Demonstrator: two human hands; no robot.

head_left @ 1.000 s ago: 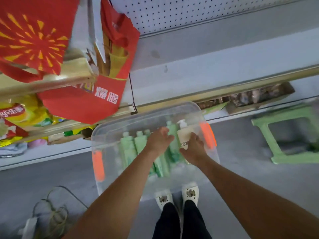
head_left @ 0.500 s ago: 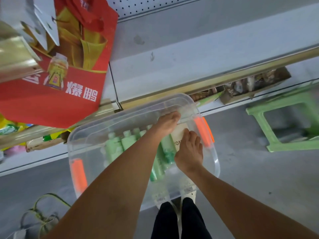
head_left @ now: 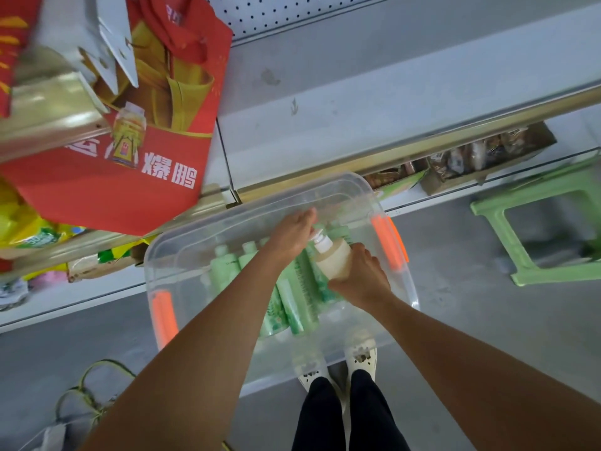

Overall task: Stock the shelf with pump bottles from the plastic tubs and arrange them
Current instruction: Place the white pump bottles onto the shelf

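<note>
Tub (head_left: 169, 255): clear plastic, orange latches, on the floor below the bare shelf (head_left: 374, 125).
Right hand (head_left: 361, 281): grip wrapped round a cream pump bottle (head_left: 331, 258), inside the tub.
Left hand (head_left: 292, 236): inside the tub among green bottles (head_left: 302, 288); grip cannot be told.

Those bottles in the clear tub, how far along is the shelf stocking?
Early, it seems. The shelf above the tub shows no bottles placed. In hand: the right hand grips a cream pump bottle; the left hand reaches beside it. Left: several green bottles lie in the tub.
</note>
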